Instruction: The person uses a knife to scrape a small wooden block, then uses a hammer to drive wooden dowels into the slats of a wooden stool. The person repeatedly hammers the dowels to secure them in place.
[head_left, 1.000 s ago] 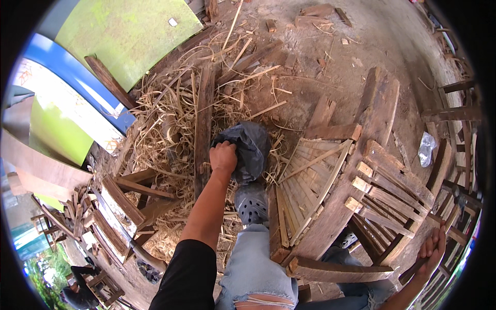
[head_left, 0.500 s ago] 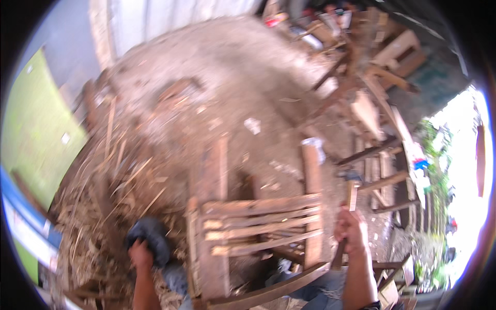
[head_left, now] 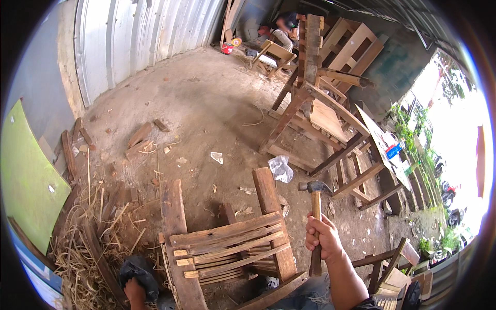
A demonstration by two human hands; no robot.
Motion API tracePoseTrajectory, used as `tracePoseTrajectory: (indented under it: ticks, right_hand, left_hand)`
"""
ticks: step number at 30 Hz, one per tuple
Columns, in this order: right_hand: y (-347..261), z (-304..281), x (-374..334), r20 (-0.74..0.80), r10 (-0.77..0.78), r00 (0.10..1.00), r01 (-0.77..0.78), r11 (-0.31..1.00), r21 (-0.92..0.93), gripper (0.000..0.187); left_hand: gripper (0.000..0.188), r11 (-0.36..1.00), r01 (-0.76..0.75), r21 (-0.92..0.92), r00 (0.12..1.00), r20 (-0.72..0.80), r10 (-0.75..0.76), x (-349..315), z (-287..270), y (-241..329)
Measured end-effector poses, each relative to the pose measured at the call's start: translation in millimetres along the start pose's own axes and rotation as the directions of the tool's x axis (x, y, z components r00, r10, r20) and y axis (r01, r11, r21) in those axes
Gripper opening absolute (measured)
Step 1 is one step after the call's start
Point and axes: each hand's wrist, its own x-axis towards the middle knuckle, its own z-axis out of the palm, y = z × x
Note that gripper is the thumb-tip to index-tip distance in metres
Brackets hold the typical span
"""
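My right hand [head_left: 321,238] is wrapped round the wooden handle of a claw hammer [head_left: 310,186], held upright with its metal head at the top. At the lower left, my left hand [head_left: 134,292] is at a dark, crumpled bag-like thing [head_left: 138,273]; its fingers are hidden there. Between my hands stands a wooden chair-like frame [head_left: 174,206], with two thick posts joined by several thin slats [head_left: 232,253]. A curved rail [head_left: 274,293] runs along its near right side. My hammer is to the right of the frame, apart from it.
Wood shavings and strips [head_left: 88,258] heap up at the left. A clear plastic bag [head_left: 280,168] lies on the dirt floor beyond the frame. Stacked wooden furniture frames [head_left: 310,119] stand at the right. Another person [head_left: 285,33] is at the far back near a small chair [head_left: 276,54].
The view has turned, so the chair-like frame appears farther left and lower. My right hand with the hammer appears farther left; the hammer head now shows clearly. My left hand stays at the dark thing.
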Motion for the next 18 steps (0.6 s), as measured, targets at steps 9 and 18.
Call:
tracePoseTrajectory:
  ticks: [9,18]
  right_hand:
    - [-6.7,-12.0,-11.1,0.037,-0.029,0.999,0.028,0.999,0.029,0.011]
    - [-7.9,-31.8,-20.2,0.105,-0.049,0.993,0.033,0.989,0.145,0.011]
  left_hand:
    - [0.015,0.963,-0.222,-0.153,0.932,-0.322,0.164,-13.9,0.0,-7.9]
    - [0.006,0.946,-0.065,-0.318,0.913,-0.401,-0.072,-52.2,-78.1,-17.6]
